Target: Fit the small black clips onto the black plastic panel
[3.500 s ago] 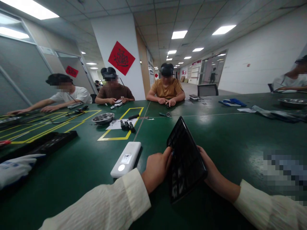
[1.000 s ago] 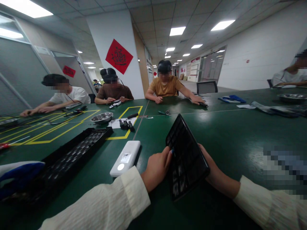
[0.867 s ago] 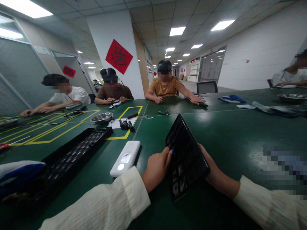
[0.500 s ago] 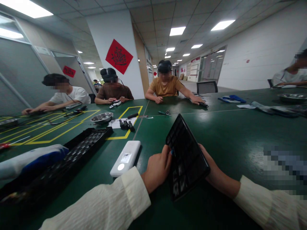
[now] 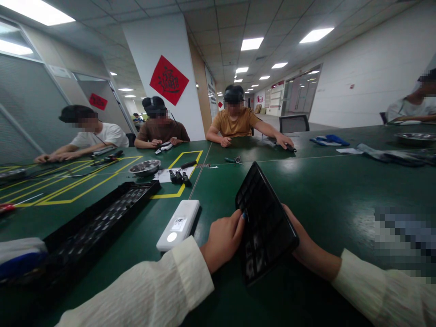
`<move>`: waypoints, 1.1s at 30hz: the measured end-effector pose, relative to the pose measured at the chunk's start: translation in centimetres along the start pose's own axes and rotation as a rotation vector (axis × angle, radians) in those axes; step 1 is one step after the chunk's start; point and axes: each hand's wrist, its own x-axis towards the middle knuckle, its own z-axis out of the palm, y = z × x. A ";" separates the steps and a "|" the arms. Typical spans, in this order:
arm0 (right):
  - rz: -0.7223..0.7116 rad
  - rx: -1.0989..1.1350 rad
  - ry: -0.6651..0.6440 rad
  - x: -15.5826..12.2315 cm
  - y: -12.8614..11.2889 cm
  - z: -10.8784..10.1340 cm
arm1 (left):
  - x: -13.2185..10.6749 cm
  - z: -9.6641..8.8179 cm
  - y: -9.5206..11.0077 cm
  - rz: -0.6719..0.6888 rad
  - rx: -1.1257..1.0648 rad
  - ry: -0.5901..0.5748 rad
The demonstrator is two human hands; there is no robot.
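Note:
A black tablet [image 5: 267,227] is held tilted above the table, its dark screen turned left and showing a grid of tiles. My left hand [image 5: 223,238] is closed at its left edge, with a small blue spot by the thumb; whether that is a separate object I cannot tell. Behind the opposite edge, my right hand [image 5: 303,245] grips the tablet, most of its fingers hidden. A white rounded device [image 5: 179,225] with a label and a bright round spot lies on the table left of my left hand.
On the left, a long black tray [image 5: 102,218] holds many small pieces, and a blue-and-white gloved hand [image 5: 20,259] reaches over its near end. Farther off are a metal bowl [image 5: 145,167], black cylindrical parts [image 5: 180,178] and a blue cloth item [image 5: 329,140]. Several people sit around the green table [image 5: 340,195].
The gloved hand at the tray has pulled back left. The person opposite has shifted an outstretched hand slightly. My hands and the tablet are nearly still.

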 end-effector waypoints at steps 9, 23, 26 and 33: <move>0.023 0.009 0.018 0.2 0.0 0.1 | 0.2 0.8 -0.6 -0.035 -0.039 0.054; 0.027 0.021 0.028 0.1 -0.2 0.3 | -0.1 0.3 -0.4 0.024 0.007 0.050; 0.018 0.018 0.022 0.2 0.0 0.1 | 0.0 0.3 -0.4 0.019 0.001 0.035; 0.014 0.036 0.003 0.7 0.5 -0.3 | 0.0 0.3 -0.3 0.044 -0.001 0.037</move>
